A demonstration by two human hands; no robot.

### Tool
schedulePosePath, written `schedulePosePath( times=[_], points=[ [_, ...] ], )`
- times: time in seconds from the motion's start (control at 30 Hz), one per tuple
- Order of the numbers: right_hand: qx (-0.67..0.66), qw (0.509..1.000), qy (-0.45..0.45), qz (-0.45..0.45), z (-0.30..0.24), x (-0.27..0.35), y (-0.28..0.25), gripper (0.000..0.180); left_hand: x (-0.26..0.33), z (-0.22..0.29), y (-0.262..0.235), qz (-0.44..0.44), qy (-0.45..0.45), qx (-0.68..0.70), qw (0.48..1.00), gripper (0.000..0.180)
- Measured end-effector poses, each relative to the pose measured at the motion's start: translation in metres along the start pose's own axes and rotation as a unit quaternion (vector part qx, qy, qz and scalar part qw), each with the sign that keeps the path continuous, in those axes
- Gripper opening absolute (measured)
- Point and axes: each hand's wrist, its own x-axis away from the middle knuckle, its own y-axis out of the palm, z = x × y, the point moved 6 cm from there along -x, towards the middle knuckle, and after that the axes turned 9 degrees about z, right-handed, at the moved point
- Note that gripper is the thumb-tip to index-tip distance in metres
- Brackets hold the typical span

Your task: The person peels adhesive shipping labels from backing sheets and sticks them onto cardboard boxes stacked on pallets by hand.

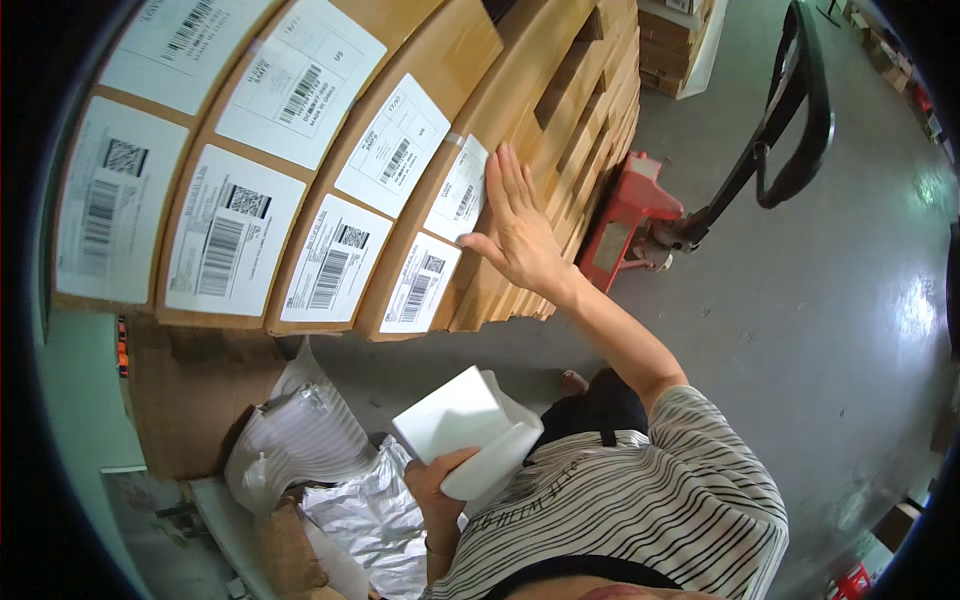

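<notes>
My right hand (525, 235) lies flat with fingers stretched against the side of a brown cardboard box, its fingertips and thumb at the edge of a white barcode label (460, 190). Below that label a second white label (419, 285) is stuck on the same box. Held near my body, a folded stack of white label sheets (455, 415) is gripped in my left hand (435, 490). The sheets' upper face looks blank, and their back part curls over. Several more boxes (440, 60) to the left carry pairs of white labels.
Wooden pallets (560, 120) stand beside the boxes. A red pallet jack (630, 215) with a black handle (800, 110) is at the right on the grey floor (780, 330). Bubble wrap (310, 430), silver foil sheeting (385, 525) and an open carton (200, 400) lie at the lower left.
</notes>
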Motion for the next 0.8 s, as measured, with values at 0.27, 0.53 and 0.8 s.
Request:
schedulePosePath(
  times=[0.27,0.53,0.8],
  points=[
    [-0.497,0.834,0.061,-0.232,-0.029,0.042,-0.223,0.048,-0.026,0.122,0.095,-0.043,0.063,0.15,0.986,0.015],
    [-0.173,0.976,0.012,-0.135,0.033,0.061,-0.485,0.015,-0.027,0.314,0.258,-0.157,0.218,0.217,0.938,0.024],
    [-0.306,0.938,0.16,0.001,0.135,0.057,-0.69,0.062,-0.065,0.458,0.41,-0.126,0.3,0.207,0.923,0.018]
  ],
)
